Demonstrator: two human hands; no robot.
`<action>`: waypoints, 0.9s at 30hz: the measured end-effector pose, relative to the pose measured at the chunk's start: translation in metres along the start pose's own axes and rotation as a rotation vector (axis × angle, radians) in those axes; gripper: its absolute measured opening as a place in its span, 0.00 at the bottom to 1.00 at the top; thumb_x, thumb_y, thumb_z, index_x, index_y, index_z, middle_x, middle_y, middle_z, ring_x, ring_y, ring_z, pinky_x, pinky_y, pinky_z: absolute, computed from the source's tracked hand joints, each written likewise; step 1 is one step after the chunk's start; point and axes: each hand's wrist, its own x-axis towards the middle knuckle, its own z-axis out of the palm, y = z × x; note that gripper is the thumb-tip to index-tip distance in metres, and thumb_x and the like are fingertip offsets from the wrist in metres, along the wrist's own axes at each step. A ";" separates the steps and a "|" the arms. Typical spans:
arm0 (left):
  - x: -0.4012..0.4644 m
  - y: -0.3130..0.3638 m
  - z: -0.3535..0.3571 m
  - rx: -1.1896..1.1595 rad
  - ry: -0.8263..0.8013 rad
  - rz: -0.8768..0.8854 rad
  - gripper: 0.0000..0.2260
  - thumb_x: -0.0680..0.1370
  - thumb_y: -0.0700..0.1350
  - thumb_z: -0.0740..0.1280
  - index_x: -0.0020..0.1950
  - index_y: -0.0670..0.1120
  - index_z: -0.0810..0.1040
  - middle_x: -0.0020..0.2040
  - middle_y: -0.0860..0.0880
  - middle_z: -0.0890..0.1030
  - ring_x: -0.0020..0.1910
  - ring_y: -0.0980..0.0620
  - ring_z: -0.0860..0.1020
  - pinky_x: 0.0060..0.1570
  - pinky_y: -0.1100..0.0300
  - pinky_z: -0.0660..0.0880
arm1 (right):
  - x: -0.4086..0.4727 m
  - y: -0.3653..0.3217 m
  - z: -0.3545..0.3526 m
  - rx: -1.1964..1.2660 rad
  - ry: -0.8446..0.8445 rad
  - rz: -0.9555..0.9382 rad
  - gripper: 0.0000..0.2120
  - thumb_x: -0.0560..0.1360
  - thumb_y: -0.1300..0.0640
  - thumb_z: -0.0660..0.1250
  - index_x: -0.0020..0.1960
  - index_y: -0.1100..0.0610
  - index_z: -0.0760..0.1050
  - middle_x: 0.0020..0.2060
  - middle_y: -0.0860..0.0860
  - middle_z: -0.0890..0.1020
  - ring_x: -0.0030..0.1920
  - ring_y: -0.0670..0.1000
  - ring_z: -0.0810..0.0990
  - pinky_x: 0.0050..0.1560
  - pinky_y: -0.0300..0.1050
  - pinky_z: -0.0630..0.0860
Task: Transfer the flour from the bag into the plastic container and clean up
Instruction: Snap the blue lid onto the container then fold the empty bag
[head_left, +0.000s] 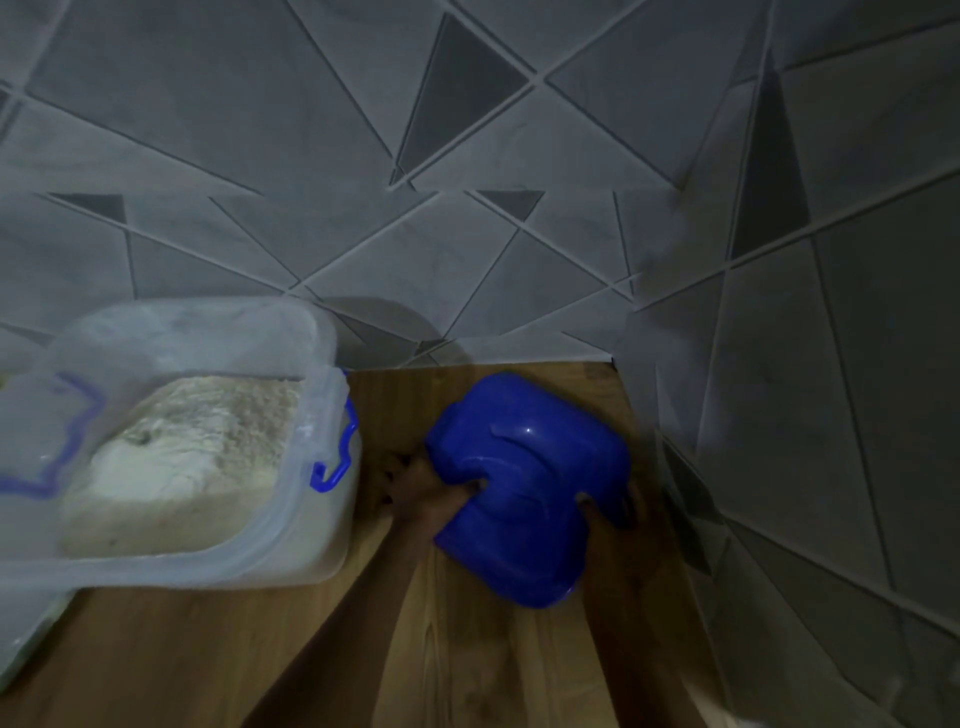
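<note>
A clear plastic container (311, 395) with blue latches stands at the left on the wooden table, open and holding a heap of pale flour (187, 457). To its right lies a blue lid (524, 483), tilted, near the wall corner. My left hand (426, 488) grips the lid's left edge, thumb on top. My right hand (608, 512) holds the lid's right edge, its fingers mostly hidden behind the lid. No flour bag shows clearly.
The wooden table (467, 649) ends at grey tiled walls behind and to the right, forming a tight corner. A pale object (26, 639) peeks out under the container at the lower left.
</note>
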 end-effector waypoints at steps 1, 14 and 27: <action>-0.002 -0.003 -0.001 -0.028 0.004 -0.017 0.47 0.60 0.67 0.77 0.75 0.57 0.63 0.76 0.41 0.59 0.74 0.37 0.58 0.71 0.42 0.62 | -0.001 -0.003 -0.002 -0.017 -0.002 -0.027 0.36 0.72 0.43 0.75 0.75 0.44 0.63 0.71 0.46 0.71 0.71 0.51 0.70 0.74 0.51 0.65; -0.090 0.031 -0.034 -0.212 0.370 0.335 0.42 0.61 0.69 0.72 0.68 0.49 0.71 0.60 0.49 0.78 0.59 0.47 0.78 0.56 0.50 0.78 | -0.046 -0.064 -0.037 0.295 0.138 -0.256 0.31 0.69 0.50 0.78 0.70 0.48 0.73 0.63 0.47 0.80 0.61 0.52 0.80 0.62 0.58 0.78; -0.163 0.058 -0.133 -0.115 0.623 0.620 0.33 0.65 0.65 0.72 0.63 0.48 0.75 0.56 0.53 0.81 0.56 0.49 0.80 0.52 0.55 0.78 | -0.087 -0.136 -0.056 0.539 0.041 -0.364 0.24 0.70 0.54 0.78 0.65 0.51 0.79 0.52 0.47 0.85 0.50 0.48 0.85 0.57 0.56 0.82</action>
